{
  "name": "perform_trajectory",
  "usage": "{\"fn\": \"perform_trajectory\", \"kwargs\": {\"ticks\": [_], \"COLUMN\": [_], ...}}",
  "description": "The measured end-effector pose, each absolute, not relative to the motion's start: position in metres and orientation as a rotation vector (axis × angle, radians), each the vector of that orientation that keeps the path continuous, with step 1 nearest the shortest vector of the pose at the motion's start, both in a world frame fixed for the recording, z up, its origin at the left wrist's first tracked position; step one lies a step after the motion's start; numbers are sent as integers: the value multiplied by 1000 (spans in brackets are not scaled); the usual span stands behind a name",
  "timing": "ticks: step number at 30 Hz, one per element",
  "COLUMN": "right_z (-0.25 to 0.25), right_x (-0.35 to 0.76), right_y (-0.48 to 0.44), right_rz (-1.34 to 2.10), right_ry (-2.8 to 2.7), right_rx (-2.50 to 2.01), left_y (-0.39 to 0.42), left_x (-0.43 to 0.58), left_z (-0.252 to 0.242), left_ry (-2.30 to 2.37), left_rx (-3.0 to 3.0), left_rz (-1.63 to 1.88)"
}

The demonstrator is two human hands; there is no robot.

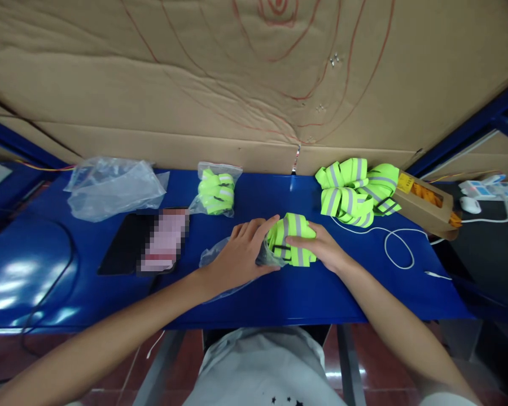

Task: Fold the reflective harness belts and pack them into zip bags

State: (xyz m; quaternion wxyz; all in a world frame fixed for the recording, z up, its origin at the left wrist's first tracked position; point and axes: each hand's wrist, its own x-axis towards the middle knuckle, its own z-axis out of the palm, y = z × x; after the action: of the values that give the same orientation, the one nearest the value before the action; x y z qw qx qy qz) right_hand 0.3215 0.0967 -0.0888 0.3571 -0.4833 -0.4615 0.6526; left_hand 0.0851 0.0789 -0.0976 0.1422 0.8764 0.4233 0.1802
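My right hand (322, 246) grips a folded bundle of neon yellow reflective straps (298, 231) with grey stripes and a black buckle piece. Around the mouth of a clear plastic bag (214, 254) my left hand (245, 251) is closed, thumb and fingers curving round the bag's edge. The bundle's left end sits at the bag's opening; how far it reaches inside is hidden by my left hand. Behind, a bagged bundle of the same straps (217, 192) lies on the blue table. Several loose strap bundles (351, 192) are heaped at the back right.
Empty clear bags (114, 189) lie at the back left, near a black pad (125, 242) bearing a blurred-out item (165, 239). An open cardboard box (438, 220) and a white cable (387, 248) are on the right. A cardboard wall (195, 101) stands behind the blue table (275, 192).
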Motion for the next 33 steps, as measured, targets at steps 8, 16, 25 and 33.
{"fn": "perform_trajectory", "kwargs": {"ticks": [8,16,25,33], "right_z": [-91,-91,-104,-108], "right_x": [324,326,320,320], "right_y": [95,93,85,86], "right_rz": [1560,1267,768,435], "right_ry": [-1571,-1930,-2149,-2453], "right_rx": [-1111,-1132,-911,-769], "left_y": [70,66,72,73], "left_x": [95,97,95,93], "left_z": [-94,-95,-101,-101], "left_ry": [1152,1055,1059,971], "left_rx": [2415,2331,2306,2243], "left_rz": [524,511,525,467]}}
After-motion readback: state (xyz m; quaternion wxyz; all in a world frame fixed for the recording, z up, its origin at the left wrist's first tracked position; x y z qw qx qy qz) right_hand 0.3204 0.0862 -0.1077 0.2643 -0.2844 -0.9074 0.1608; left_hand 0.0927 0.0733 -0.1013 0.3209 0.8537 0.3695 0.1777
